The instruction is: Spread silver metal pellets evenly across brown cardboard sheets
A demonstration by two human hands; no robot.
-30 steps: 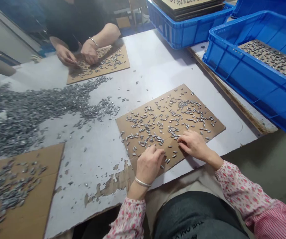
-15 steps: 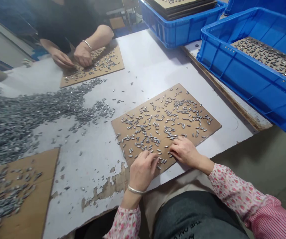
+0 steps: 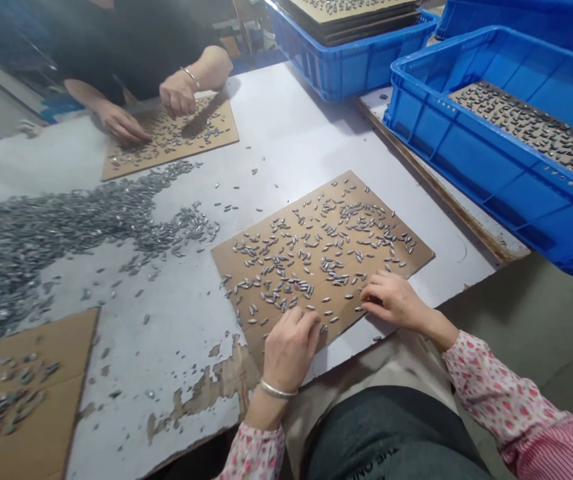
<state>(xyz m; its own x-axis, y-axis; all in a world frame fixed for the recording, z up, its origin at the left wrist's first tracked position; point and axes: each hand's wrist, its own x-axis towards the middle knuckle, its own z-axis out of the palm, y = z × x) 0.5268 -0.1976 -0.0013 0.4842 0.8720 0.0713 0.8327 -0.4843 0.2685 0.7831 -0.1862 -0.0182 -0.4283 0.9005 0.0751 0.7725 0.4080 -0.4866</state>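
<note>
A brown cardboard sheet (image 3: 419,257) lies on the grey table in front of me, scattered with several small grey metal pieces (image 3: 316,250). My left hand (image 3: 290,348) rests on the sheet's near edge, fingers curled over a few pieces, a bangle on its wrist. My right hand (image 3: 392,300) lies on the near right part of the sheet, fingertips on the cardboard beside some pieces. Whether either hand pinches a piece is hidden by the fingers.
A large heap of the same grey pieces (image 3: 41,227) spreads across the left of the table (image 3: 286,133). Another person's hands (image 3: 176,93) work at a second cardboard sheet (image 3: 226,133) at the far side. A third cardboard sheet (image 3: 51,400) lies near left. Blue crates (image 3: 471,160) stand right.
My right hand slid to the right along the sheet's near edge. My left hand stayed at the near edge. The other person's hands shifted on their sheet.
</note>
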